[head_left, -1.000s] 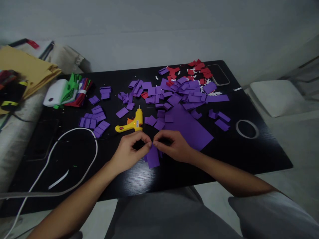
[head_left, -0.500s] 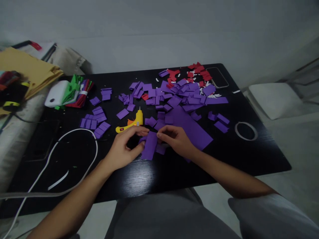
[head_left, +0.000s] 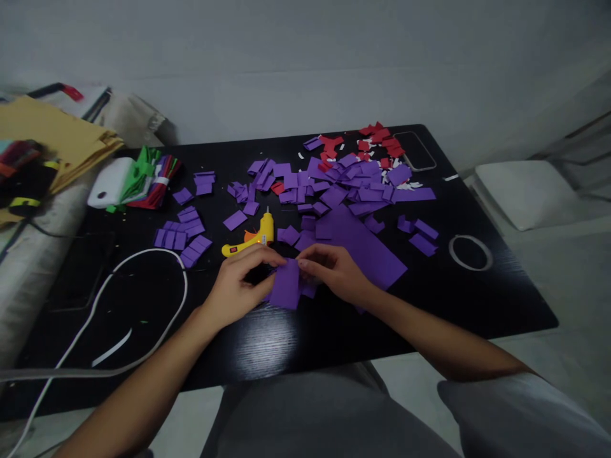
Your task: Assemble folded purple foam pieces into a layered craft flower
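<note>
A rectangular strip of purple paper is held up between my two hands, near the front of the black table. My left hand pinches its upper left edge with thumb and fingers. At the upper right corner, my right hand grips the strip between thumb and forefinger. Just beyond my left hand lies a yellow glue gun, its nozzle pointing away from me. A large purple sheet lies flat past my right hand, partly covered by smaller purple pieces. Other purple pieces are partly hidden behind the held strip.
Folded purple pieces are heaped at the back, with red scraps behind them. Folded purple strips lie left. A white cable loops at the left. A tape-like ring and a clear phone case are on the right.
My fingers have shifted slightly on the purple strip, which has moved a little toward me and stands a bit straighter. The glue gun has stayed in place.
</note>
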Motion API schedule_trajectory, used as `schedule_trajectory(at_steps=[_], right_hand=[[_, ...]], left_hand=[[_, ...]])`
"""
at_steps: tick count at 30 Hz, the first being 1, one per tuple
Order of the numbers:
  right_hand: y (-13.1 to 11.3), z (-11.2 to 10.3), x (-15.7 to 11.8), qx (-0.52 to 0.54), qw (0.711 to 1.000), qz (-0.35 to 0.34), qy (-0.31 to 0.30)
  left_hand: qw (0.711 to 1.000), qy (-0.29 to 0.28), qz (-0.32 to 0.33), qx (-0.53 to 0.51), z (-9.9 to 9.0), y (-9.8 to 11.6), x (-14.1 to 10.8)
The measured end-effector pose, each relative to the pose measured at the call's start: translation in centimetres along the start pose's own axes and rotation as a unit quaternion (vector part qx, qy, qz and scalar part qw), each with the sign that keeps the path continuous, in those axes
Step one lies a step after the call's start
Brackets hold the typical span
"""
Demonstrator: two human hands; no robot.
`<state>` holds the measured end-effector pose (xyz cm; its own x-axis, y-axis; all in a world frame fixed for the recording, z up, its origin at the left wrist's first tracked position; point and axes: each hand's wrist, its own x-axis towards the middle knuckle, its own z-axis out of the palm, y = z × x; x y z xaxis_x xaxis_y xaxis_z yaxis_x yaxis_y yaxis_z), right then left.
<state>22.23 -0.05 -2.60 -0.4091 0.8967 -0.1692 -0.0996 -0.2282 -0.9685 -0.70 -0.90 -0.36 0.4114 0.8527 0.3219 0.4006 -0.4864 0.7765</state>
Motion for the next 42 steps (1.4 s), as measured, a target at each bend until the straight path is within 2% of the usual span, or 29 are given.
schedule_trajectory(at_steps=[4, 11, 15, 19, 25, 34, 42], right_hand=[[0.3, 0.1, -0.1, -0.015, 1.000, -0.015, -0.013], [0.6, 0.5, -0.5, -0.106, 0.992, -0.066, 0.024], [0.6, 0.7, -0.6, -0.100, 0.993, -0.066, 0.021], [0.8, 1.0, -0.8, -0.064, 0.993, -0.084, 0.049], [0.8, 0.8, -0.8, -0.094, 0.987, -0.120, 0.051], [1.1, 0.7, -0.7, -0.044, 0.985, -0.141, 0.087], [0.7, 0.7, -1.0, -0.133, 0.957, -0.229, 0.116]], left_hand=[[0.999, 0.035, -0.025, 0.017, 0.5, -0.4, -0.1], [0.998, 0.048, -0.051, 0.004, 0.7, -0.2, -0.4], [0.989, 0.084, -0.100, -0.071, 1.6, -0.1, -0.6], [0.970, 0.129, -0.141, -0.149, 2.5, 0.0, -0.8], [0.985, 0.098, -0.103, -0.097, 2.4, 0.1, -0.8], [0.994, 0.107, -0.014, -0.027, 2.0, 0.5, -0.7], [0.993, 0.119, 0.021, -0.010, 2.0, 1.2, -0.3]])
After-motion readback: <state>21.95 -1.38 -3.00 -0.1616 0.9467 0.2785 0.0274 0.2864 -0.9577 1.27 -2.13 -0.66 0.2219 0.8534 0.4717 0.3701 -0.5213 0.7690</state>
